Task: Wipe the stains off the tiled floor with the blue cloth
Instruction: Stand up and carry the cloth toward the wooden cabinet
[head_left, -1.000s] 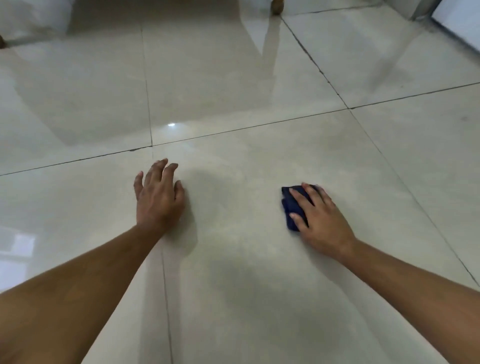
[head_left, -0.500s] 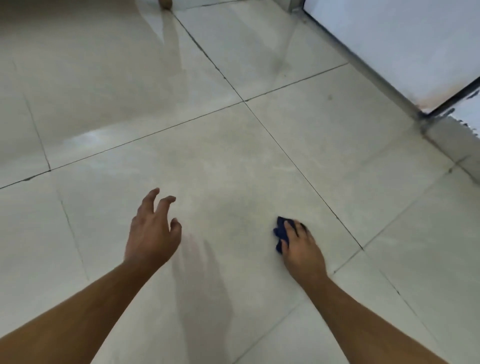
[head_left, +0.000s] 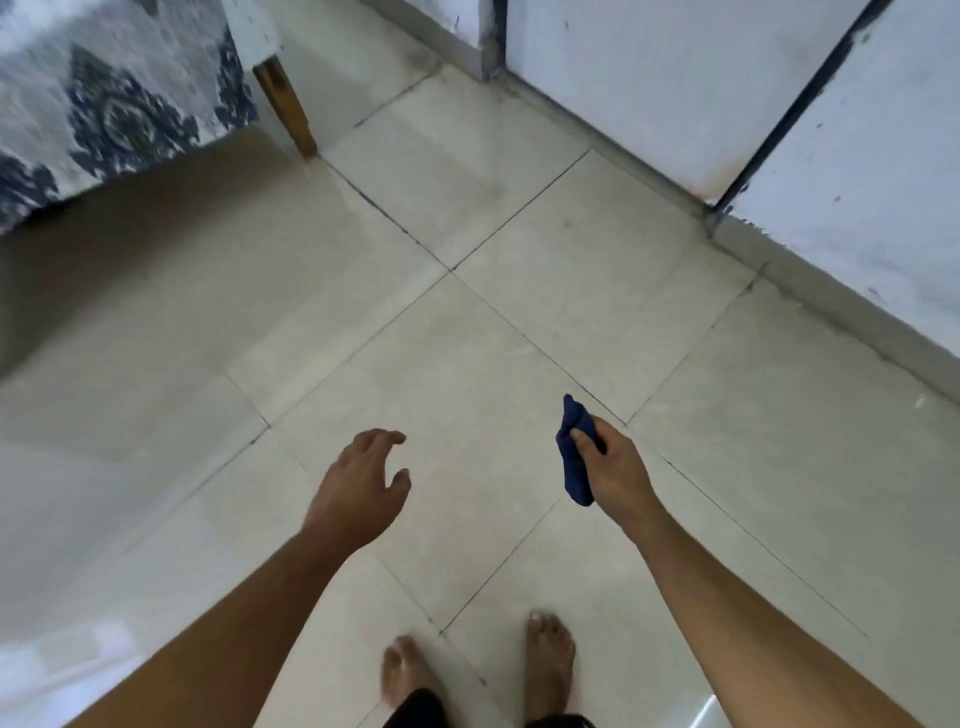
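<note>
Here, blue cloth (head_left: 574, 457) in right hand (head_left: 615, 467).

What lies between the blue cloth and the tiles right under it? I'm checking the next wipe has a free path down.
Nothing visible. The right hand grips the blue cloth in the air above bare tiled floor; the left hand hangs off to the side.

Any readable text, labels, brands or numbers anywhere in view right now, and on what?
None. The blue cloth held in the right hand shows no tag or print.
The patterned fabric carries only ornament, no letters.
The wall panels show marks, no writing.
</note>
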